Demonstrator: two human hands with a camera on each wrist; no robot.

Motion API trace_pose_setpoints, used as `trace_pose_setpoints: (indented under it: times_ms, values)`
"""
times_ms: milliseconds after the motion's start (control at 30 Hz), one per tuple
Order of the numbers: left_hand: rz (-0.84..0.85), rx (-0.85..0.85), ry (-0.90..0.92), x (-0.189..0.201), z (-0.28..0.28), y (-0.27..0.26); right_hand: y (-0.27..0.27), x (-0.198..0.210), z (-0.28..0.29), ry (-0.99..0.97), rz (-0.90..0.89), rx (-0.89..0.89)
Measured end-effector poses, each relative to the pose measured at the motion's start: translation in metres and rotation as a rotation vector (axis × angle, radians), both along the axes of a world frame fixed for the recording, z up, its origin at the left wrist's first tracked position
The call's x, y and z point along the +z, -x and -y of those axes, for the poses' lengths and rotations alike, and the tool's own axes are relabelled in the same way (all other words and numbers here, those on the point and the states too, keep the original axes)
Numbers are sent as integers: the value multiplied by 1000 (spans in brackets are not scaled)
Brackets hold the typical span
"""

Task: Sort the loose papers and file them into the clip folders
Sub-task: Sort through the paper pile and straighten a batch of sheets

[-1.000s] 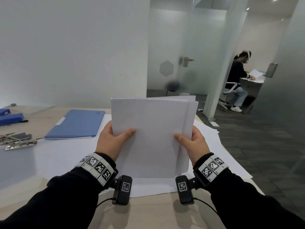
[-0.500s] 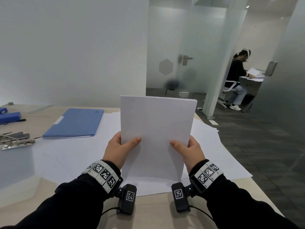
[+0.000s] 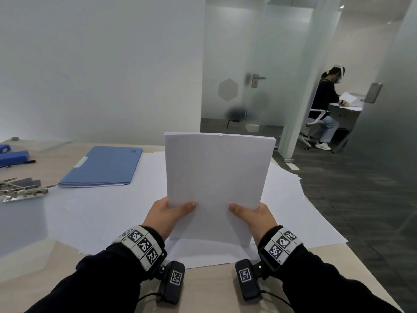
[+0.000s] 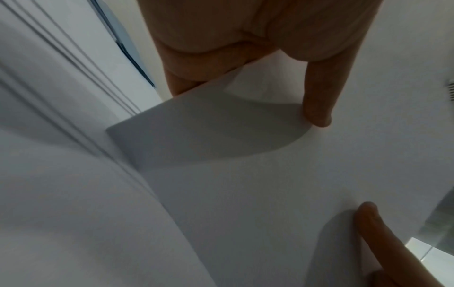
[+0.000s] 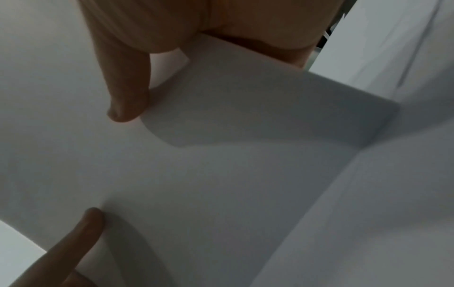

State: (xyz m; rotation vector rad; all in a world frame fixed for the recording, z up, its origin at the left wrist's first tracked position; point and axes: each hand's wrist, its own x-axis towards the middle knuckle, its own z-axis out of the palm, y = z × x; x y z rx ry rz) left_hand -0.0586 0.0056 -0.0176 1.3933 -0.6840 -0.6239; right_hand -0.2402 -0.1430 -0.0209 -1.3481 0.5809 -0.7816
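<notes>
This is looking like an office. Frosted glass partitions (image 3: 255, 71) are dividing the room, one holding a door with a metal handle (image 3: 256, 79). Grey carpet (image 3: 352, 193) is covering the floor. A pale desk (image 3: 214, 290) is carrying spread white sheets (image 3: 101, 211), a blue folder (image 3: 103, 166) and metal clips (image 3: 20, 190). Behind the glass, a person (image 3: 325, 109) is sitting on a swivel chair (image 3: 312, 123), working at another desk (image 3: 345, 111) with papers.
</notes>
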Motion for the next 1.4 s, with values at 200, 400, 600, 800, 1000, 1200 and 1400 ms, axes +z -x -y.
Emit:
trace_pose_setpoints:
  times_ms: [200,400,600,800,1000,1200,1400]
  values:
    - [30,18,14,8,2,-4,-3,10,4,15,1,-24]
    - [25,-35,-135,-12,-4,-2,-2,-3,1,34,-98,-45]
    - [64,70,-178,-6,-7,-5,-6,2,2,36,-132,-13]
    - [23,90,-139,3,-23,-13,-16,5,-10,151,-231,52]
    - [-44,60,-149,-1,-49,-25,-35,5,-31,180,-281,57]
    - [-16,224,-197,1,-96,-55,-75,10,-61,169,-249,84]
    - [-29,495,-249,-4,-177,-94,-139,0,-89,38,-249,59]
